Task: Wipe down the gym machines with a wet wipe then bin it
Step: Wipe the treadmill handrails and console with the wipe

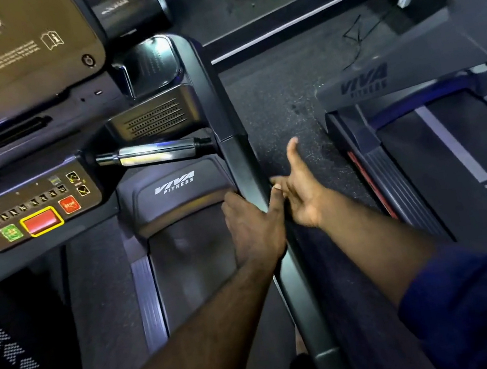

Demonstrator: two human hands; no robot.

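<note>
I stand on a black treadmill whose right handrail (239, 156) runs from the console down toward me. My left hand (251, 224) grips this handrail about midway, thumb laid across its top and fingers curled round its left side. My right hand (300, 188) is just right of the rail, palm turned inward and thumb pointing up, with straight fingers whose tips meet the rail next to my left thumb. No wet wipe shows in either hand; anything under my left palm is hidden. No bin is in view.
The console (29, 208) with a red stop button sits at the left, and a chrome grip bar (154, 153) joins it to the rail. The treadmill belt (190, 256) lies below. A second treadmill (442, 159) stands on the right across a strip of dark floor (281, 108).
</note>
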